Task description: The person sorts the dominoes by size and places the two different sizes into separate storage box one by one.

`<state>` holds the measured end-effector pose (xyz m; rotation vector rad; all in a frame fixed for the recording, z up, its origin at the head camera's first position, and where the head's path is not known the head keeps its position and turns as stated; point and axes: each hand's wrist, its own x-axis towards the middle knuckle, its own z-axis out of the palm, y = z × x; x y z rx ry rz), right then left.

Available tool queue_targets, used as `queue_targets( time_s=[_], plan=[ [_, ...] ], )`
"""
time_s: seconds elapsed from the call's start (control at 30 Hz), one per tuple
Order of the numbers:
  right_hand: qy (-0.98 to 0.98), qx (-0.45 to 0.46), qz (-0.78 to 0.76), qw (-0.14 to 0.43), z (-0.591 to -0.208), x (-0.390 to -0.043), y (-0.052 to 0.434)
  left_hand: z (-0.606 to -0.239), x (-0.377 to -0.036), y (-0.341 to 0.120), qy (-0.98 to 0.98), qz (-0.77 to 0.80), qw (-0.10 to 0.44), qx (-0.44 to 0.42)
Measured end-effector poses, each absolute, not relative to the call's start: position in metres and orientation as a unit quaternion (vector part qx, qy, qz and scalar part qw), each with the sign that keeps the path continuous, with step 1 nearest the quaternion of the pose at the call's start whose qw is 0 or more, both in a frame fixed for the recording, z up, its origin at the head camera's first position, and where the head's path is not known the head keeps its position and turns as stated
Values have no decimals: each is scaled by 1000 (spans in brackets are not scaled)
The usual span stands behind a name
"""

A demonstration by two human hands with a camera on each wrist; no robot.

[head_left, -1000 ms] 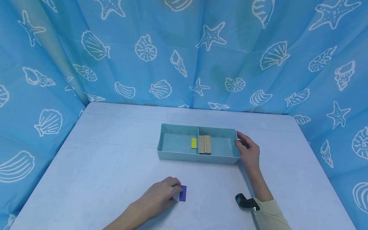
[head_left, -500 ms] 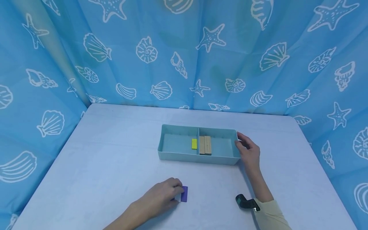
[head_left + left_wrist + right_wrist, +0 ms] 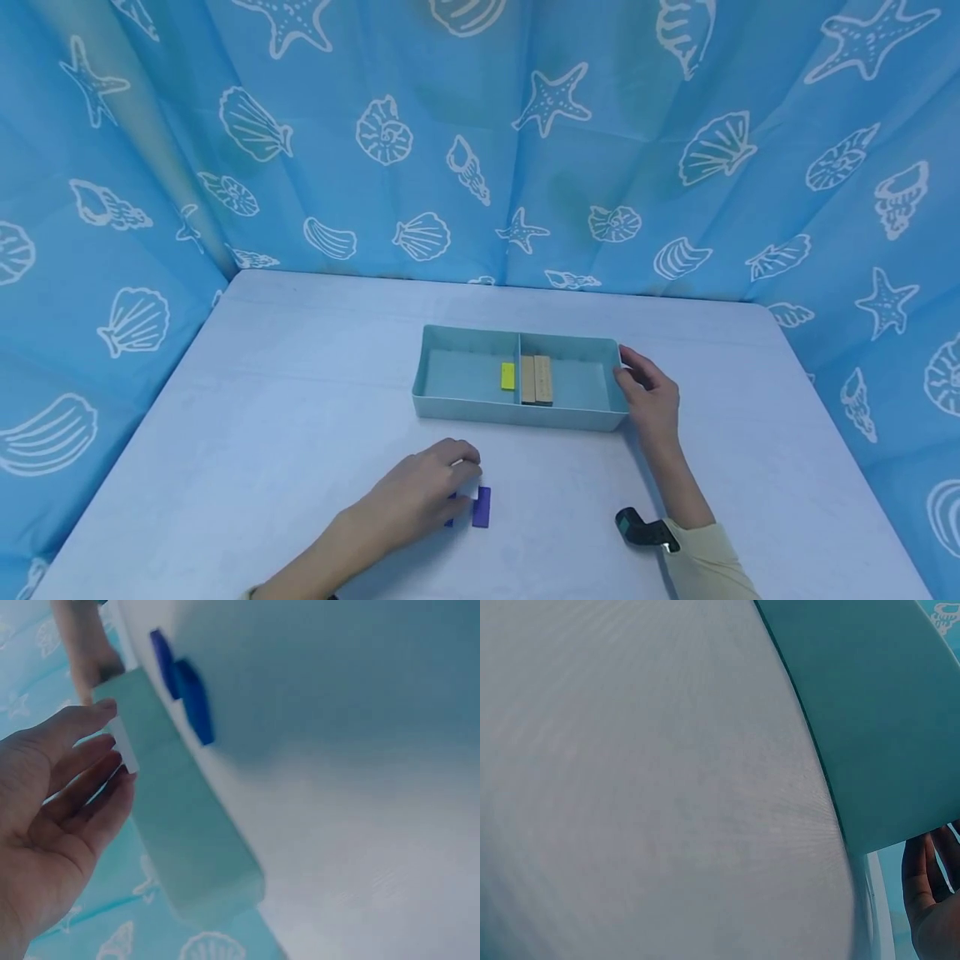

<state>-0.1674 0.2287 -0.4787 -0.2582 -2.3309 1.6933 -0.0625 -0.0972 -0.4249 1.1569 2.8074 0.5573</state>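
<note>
While pinching a small white block [image 3: 126, 745] between thumb and fingertips in the left hand [image 3: 422, 493], holding it up off the white table [image 3: 285, 400]. Just below and beside those fingers, on the tabletop: a purple block [image 3: 482, 507], plain to see from the head, and a second block [image 3: 195, 705], mostly hidden by the hand from there and looking blue from the left wrist. Close together, the pair; cannot tell whether touching.

Beyond them, a long pale blue-green tray [image 3: 465, 411], split by a divider [image 3: 519, 371] into two compartments. In the left compartment, a yellow block [image 3: 507, 376], just beside the divider. In the right compartment, two wooden blocks [image 3: 536, 380], side by side and next to the divider.

At the tray's right end, the right hand [image 3: 651, 396], gripping the end wall with thumb over the rim and fingers outside. From the right wrist, only bent fingers in view at that wall.

At the right wrist, a black gadget [image 3: 637, 530] and a pale sleeve [image 3: 707, 557]. Behind everything, a blue curtain [image 3: 480, 100] with white shells and starfish.
</note>
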Motion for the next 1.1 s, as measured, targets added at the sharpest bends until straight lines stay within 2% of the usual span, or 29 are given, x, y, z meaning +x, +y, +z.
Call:
queue_targets(
  time_s=[0.5,0.73,1.1],
  plan=[
    [-796,-91,586,121,-478,-167,228,-387,-119,-90,906,208,-38,367],
    [-794,-93,589,118,-476,-168,226,-389,-157,-84,914,237,-11,329],
    [-794,-88,588,124,-478,-168,227,-422,-206,-74,911,237,39,334]
  ],
)
